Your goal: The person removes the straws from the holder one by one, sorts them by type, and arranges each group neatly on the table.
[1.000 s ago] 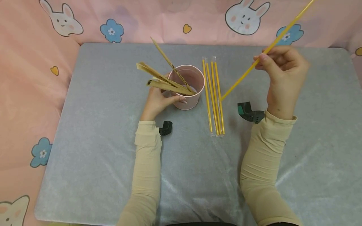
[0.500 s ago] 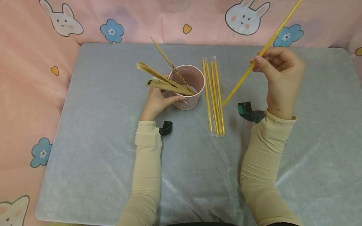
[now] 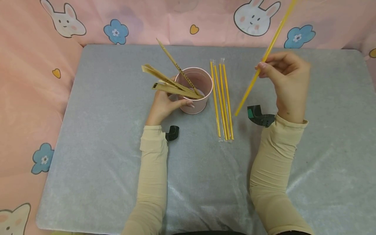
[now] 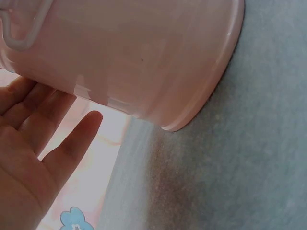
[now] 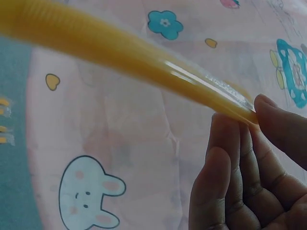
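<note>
Your right hand (image 3: pixel 289 81) has swung a little to the left over the last second, and the yellow straw (image 3: pixel 272 44) has turned with it: it leaned well over to the right before, and now it stands noticeably steeper. Its lower end, which overlapped the nearest of the four wrapped straws (image 3: pixel 224 98) in the head view, now shows just to the right of that row; you cannot tell how high above the surface (image 3: pixel 102 147) it is. Its upper end runs out past the top edge. The fingers of that hand are closed on the straw, pinching it between thumb and fingertips, as your right wrist view confirms.

Your left hand (image 3: pixel 164 106) has stayed where it was, gripping the left side of the pink bucket (image 3: pixel 195 106), thumb at the front and fingers behind. In your left wrist view one fingertip stands just off the wall, near the bottom, and part of a pale handle (image 4: pixel 24 43) shows.

The bucket stands upright in the same spot, slim tan packets (image 3: pixel 176 90) leaning out of it to the left, unmoved. The four wrapped straws lie side by side just right of it, also unchanged.
</note>
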Demonstrator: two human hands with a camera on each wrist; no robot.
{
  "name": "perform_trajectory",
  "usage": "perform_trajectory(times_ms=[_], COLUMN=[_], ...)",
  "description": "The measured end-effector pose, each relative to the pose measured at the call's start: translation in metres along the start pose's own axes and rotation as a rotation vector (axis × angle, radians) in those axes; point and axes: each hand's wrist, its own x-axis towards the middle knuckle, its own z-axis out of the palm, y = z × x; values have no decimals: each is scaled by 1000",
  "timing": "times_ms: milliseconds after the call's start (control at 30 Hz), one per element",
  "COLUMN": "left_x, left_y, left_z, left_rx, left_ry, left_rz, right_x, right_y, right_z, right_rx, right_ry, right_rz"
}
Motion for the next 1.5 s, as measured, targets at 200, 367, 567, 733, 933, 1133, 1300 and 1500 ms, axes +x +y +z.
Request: perform_trajectory(times_ms=[200,367,567,733,933,1133,1300,1500], left_x=[0,-1,-1,-1,-1,-1,-1,-1], left_y=[1,2,1,1,-1,0,1,0], left_z=[0,0,0,-1,-1,-1,-1,-1], left_rx=[-4,-21,-22,-23,-28,-31,-28,-13], left_ry=[-6,-7,-6,-3,-2,-1,-1,-2], left_rz=[2,-3,-10,-7,-7,-15,-14,-13], right_x=[0,0,2,2,0,0,0,3], right_y=[-1,-3,-1,1,2,3,4,7], right_z=[0,1,-1,-3,-3,-3,-4,-4], right_rx=[37,99,61,24,-38,-64,-149,-376], right_ry=[-9,16,-18,-56,-76,-91,-111,-148], right_rz=[54,130,169,193,210,219,241,279])
